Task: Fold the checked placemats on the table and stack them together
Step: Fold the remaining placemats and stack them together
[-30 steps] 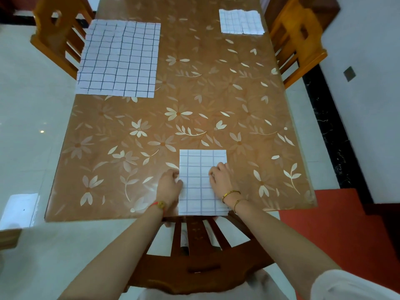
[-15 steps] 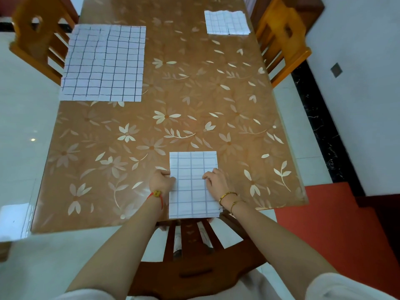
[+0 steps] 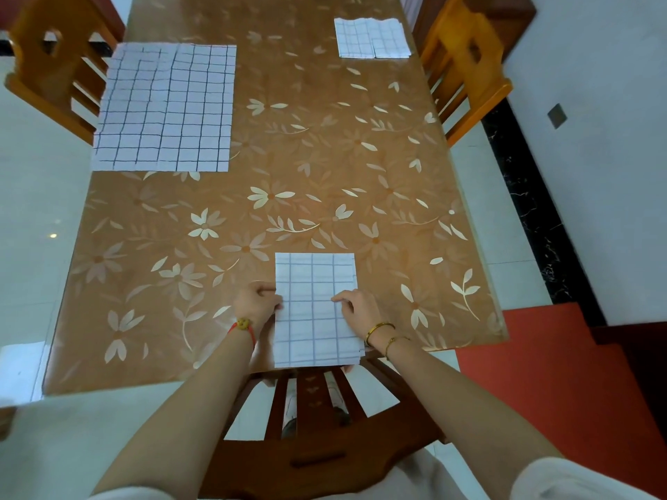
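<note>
Folded placemat, white with a thin blue check, lies at the near edge of the counter, long side running away from the person, near end hanging slightly past the counter edge; layered edges show at its near right corner. Left hand is at the placemat's left edge, fingers curled, grip narrow and pinching that edge. Right hand sits on the right edge, fingers bent over the cloth with one fingertip pointing inward; thumb hidden, so cannot tell if this grip pinches or only presses. Red cord bracelet on the left wrist, gold bangles on the right wrist. Unfolded placemat, same check in darker lines, lies flat at the far left of the counter, its left side reaching the counter edge. Folded stack of checked cloth lies at the far right, well apart from both other mats; number of pieces in it not clear. Counter has an orange-brown floral cover. Dark wooden chair is pushed in under the near edge between the forearms. Light wooden chair is at the far left side, another light chair at the far right side. Red floor patch at lower right, white tile elsewhere.
</note>
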{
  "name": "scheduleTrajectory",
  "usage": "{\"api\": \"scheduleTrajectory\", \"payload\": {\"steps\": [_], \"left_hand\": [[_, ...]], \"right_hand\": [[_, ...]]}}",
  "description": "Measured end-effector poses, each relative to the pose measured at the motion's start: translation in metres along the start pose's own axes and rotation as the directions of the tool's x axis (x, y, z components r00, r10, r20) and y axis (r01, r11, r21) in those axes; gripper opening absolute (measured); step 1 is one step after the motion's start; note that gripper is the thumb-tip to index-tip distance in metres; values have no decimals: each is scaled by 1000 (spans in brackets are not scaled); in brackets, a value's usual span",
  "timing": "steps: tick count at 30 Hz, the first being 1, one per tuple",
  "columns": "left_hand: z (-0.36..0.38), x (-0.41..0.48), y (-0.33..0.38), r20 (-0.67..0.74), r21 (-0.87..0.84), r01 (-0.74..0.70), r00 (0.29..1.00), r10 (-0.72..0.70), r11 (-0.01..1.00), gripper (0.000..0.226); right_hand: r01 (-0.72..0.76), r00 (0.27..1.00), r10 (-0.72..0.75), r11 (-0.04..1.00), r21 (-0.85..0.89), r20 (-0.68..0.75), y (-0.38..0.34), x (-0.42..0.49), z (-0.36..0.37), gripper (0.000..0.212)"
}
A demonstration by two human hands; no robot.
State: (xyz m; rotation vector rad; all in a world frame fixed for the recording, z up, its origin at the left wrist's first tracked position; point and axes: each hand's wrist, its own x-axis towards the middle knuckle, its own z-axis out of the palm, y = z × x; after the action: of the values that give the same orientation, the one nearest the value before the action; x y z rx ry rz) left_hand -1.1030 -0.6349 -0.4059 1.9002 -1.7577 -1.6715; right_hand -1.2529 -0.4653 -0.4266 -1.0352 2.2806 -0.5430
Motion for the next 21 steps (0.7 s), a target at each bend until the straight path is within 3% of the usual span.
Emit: {"api": "scheduleTrajectory", "payload": {"steps": [5, 13, 17, 21], "left_hand": [[-7, 6, -13, 32, -41, -23, 999, 24, 999, 14], [-13, 1, -21, 56, 4, -148, 987, 148, 989, 14], [-18, -4, -23, 75, 50, -231, 971, 227, 972, 15], [-22, -5, -25, 92, 49, -239, 968, 234, 970, 11]], "right_hand": [[-181, 982, 186, 929, 322, 15, 1, -2, -3, 34], [-454, 853, 513, 632, 628, 101, 4, 9, -4, 19], [-487, 805, 564, 455, 745, 182, 2, 10, -8, 49], [-491, 789, 574, 379, 785, 217, 2, 1, -18, 54]]}}
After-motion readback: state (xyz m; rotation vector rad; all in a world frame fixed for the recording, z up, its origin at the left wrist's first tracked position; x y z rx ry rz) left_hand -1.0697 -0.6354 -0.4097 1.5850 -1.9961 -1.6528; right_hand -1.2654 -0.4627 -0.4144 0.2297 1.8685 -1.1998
